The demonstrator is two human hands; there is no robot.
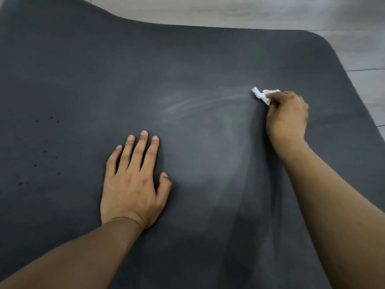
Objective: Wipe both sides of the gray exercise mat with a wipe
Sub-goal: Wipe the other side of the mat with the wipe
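Gray exercise mat lies spread on light floor, filling most of view; far edge wavy, far-right corner rounded. L hand rests flat on mat near its middle, fingers straight & slightly spread, thumb out, holding nothing. R hand sits further up mat & to the right of L hand, fingers curled, pinching crumpled white wipe against mat surface. Pale curved streaks run on mat from wipe toward the left. Small dark spots on mat left of L hand.
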